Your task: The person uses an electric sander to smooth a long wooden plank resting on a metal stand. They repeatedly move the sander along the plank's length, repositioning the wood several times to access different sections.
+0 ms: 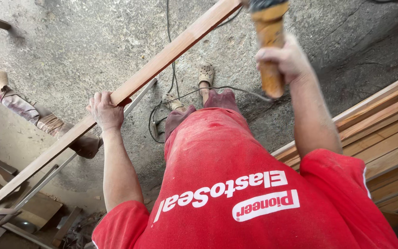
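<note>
Floor: rough grey concrete (93, 41), cable trailing by sandalled feet.
Left hand (104, 109): fingers wrapped tight around long wooden batten (162, 57), seemingly steadying it at a slant.
Right hand (286, 57): fingers closed on dusty orange power tool (269, 41), raised near batten's upper end.
Right side: stacked planks (383, 133).

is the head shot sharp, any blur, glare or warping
Head view: even daylight, no glare; the left hand on the wooden strip looks sharp; the right hand and orange tool handle sit close and slightly soft; wide-angle stretch at the edges; soft shadow on the concrete floor at top right.
</note>
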